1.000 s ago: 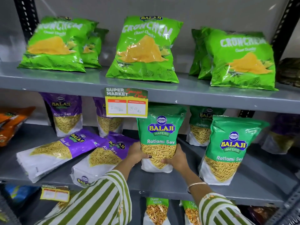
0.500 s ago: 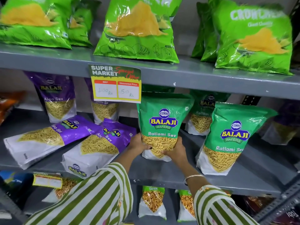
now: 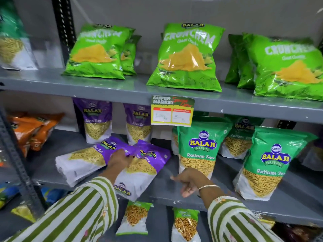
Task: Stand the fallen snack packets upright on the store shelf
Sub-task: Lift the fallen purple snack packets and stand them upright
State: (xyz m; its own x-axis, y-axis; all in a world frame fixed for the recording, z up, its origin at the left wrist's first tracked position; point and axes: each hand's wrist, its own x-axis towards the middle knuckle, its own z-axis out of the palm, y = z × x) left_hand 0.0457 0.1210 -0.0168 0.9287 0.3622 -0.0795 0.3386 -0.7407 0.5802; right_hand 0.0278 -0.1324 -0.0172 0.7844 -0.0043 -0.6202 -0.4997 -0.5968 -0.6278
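I see two purple Aloo Sev packets lying flat near the middle shelf's front edge, left packet and right packet. My left hand rests between them, fingers loosely spread on the right one. My right hand hovers empty and half-curled beside the upright green Ratlami Sev packet.

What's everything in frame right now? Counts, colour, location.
Crunchem packets: at least five, green, upright, top shelf.
Standing Aloo Sev packets: two, purple, middle shelf rear.
Fallen Aloo Sev packets: two, purple, flat, middle shelf front.
Ratlami Sev packets: at least three, green, upright, middle shelf right.
Orange packets: count unclear, middle shelf left.
Price tag: one, yellow, top shelf edge.
Small packets: two, green-topped, bottom shelf.
Left hand: on the fallen packets.
Right hand: empty, over the shelf.
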